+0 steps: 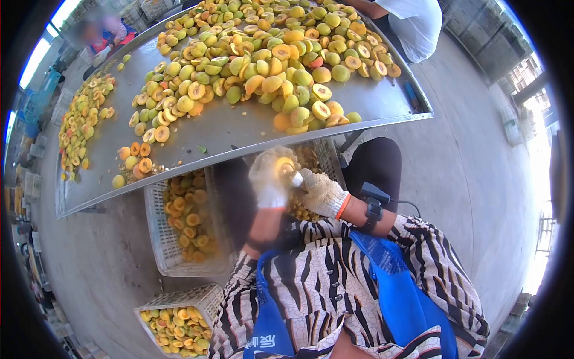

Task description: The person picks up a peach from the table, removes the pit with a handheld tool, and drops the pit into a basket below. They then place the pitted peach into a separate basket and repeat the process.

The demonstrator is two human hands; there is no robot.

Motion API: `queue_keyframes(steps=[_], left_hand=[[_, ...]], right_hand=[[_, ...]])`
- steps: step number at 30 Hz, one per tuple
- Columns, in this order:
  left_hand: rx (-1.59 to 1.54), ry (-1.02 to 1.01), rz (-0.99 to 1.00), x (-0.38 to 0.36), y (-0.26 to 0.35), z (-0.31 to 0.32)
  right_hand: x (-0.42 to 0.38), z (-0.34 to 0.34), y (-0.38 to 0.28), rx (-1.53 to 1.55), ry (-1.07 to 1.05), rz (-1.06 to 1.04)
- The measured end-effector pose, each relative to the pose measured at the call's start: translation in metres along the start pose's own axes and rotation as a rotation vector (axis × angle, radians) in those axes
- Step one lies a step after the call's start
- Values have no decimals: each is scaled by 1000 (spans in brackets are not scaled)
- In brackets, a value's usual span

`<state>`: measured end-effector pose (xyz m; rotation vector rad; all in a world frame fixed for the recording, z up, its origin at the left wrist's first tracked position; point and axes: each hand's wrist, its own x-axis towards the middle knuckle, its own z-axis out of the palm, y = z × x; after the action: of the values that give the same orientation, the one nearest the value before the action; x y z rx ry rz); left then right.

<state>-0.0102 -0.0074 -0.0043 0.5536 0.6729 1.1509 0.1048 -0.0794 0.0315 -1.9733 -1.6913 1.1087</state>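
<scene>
Blurred by motion, my left hand (266, 179) in a whitish knit glove holds a yellow-orange peach half (283, 167) just below the table's near edge. My right hand (324, 194), in a similar glove with an orange cuff, is closed around a small tool with a white end (297, 179). That white end meets the peach half; its working tip is hidden. Under my hands, a crate (329, 158) stands between my knees, with small brownish pieces, apparently peach pits, inside. Ahead, many halved and whole-looking peaches (263, 66) lie heaped on the metal table (239, 128).
A white crate (156, 230) of peach halves stands left of my legs. Another crate (209, 299) of cut peaches sits nearer me. Across the table are a person in white (415, 27) at right and another person (107, 39) at far left. Stacked crates (478, 45) line the right side.
</scene>
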Motion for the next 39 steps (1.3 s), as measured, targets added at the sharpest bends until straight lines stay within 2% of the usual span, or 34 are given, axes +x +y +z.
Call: queue_keyframes(steps=[2,5,8,11,14,17,19,21,24,26,27,30,33,34,35,37,39], left_hand=[[37,20,4,0,-1,1],[101,55,13,3,-4,-6],[117,66,-10,1,-8,-12],[128,26,2,4,-10,-15],[129,11,-9,5,-9,-20],[78,-50,-51,5,-7,-22],[353,-177,145,15,-15,-35],[464,-247,197,19,-17,-38],[330,-214,48,12,-13,-30],[168,-139,-37,7,-9,-19],[224,-162,-42,8,-11,-21],[330,-199,-76,11,-17,-27],[267,-245,-126,6,-5,-25],[343,-286,-54,11,-12,-36],[419,-328,17,21,-26,-56],[461,-393,11,18,-23,-58],[390,-454,-119,20,-11,-50]], right_hand=[[3,6,11,-14,31,-118],[2,6,7,118,-2,-50],[3,1,7,100,-33,32],[7,19,15,196,-45,-139],[13,31,28,148,17,-255],[-5,-8,-13,517,-379,179],[-7,-4,-10,505,-301,88],[-4,-4,-9,385,-232,39],[-4,-7,-7,465,-363,156],[-2,2,-1,239,-213,36],[-1,7,3,129,-136,-23],[1,10,14,177,-208,-1],[5,33,37,492,-251,-25],[-3,17,20,602,-358,107],[-1,15,19,616,-393,122],[-3,13,17,648,-468,165],[-3,11,12,641,-500,241]])
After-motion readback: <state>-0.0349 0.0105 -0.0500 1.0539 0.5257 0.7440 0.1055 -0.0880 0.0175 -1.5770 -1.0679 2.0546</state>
